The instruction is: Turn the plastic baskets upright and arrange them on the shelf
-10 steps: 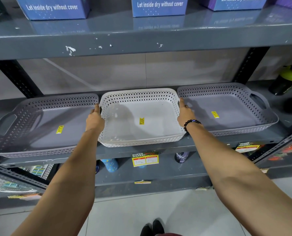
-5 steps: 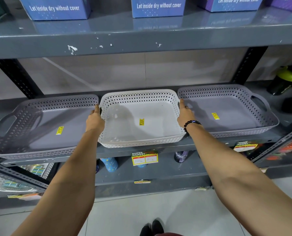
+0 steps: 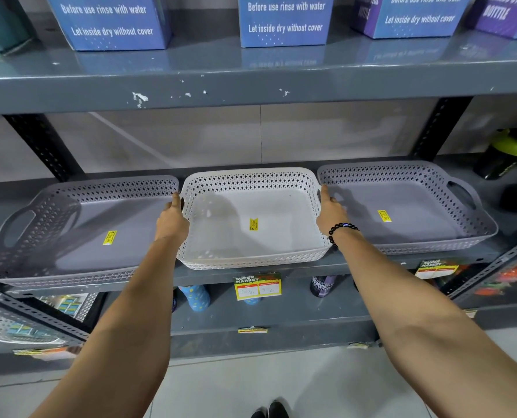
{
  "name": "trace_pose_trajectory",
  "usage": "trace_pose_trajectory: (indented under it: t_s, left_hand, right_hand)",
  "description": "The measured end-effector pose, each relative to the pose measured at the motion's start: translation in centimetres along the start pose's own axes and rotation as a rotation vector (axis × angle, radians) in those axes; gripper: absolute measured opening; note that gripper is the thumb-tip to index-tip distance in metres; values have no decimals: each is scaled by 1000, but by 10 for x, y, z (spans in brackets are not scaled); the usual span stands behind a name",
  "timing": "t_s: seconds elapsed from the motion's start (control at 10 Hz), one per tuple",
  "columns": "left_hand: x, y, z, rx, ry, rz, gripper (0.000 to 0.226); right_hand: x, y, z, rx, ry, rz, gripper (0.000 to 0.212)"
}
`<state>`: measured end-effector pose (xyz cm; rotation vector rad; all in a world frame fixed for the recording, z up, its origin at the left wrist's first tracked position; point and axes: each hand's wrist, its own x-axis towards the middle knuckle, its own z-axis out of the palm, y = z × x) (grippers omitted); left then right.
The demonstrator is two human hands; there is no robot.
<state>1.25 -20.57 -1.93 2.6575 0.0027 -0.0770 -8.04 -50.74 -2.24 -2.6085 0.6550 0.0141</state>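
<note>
Three shallow perforated plastic baskets stand upright in a row on the grey metal shelf (image 3: 209,276). The white basket (image 3: 251,254) is in the middle, with a grey basket (image 3: 55,267) on its left and another grey basket (image 3: 432,245) on its right. Each has a yellow sticker inside. My left hand (image 3: 171,220) grips the white basket's left handle. My right hand (image 3: 331,214), with a black bead bracelet on the wrist, grips its right handle. The fingers of both hands are hidden behind the basket's rim.
Blue and purple boxes (image 3: 284,22) stand on the shelf above. A black bottle with a green lid (image 3: 504,155) stands at the far right of the basket shelf. Bottles (image 3: 195,297) and price tags (image 3: 257,286) are on the lower shelf. More baskets (image 3: 19,330) lie at the lower left.
The white basket has slid slightly back on the shelf with both hands on its handles. The view has tilted down a little.
</note>
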Motion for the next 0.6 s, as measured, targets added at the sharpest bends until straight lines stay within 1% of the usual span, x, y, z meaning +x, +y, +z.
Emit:
trace_pose_trajectory:
  t_s: [0.2, 0.4, 0.5, 0.6]
  left_hand:
    - [1, -1, 1, 22, -5, 3, 74]
    - [-3, -7, -3, 88, -43, 32, 66]
    - [-7, -5, -5, 94, -30, 81, 65]
    - [-17, 1, -14, 101, 53, 221, 63]
  right_hand:
    - [2, 1, 0, -2, -8, -3, 80]
    - [-2, 3, -3, 1, -29, 13, 70]
    - [-8, 2, -4, -39, 22, 3, 71]
    - [-20, -5, -11, -109, 183, -77, 71]
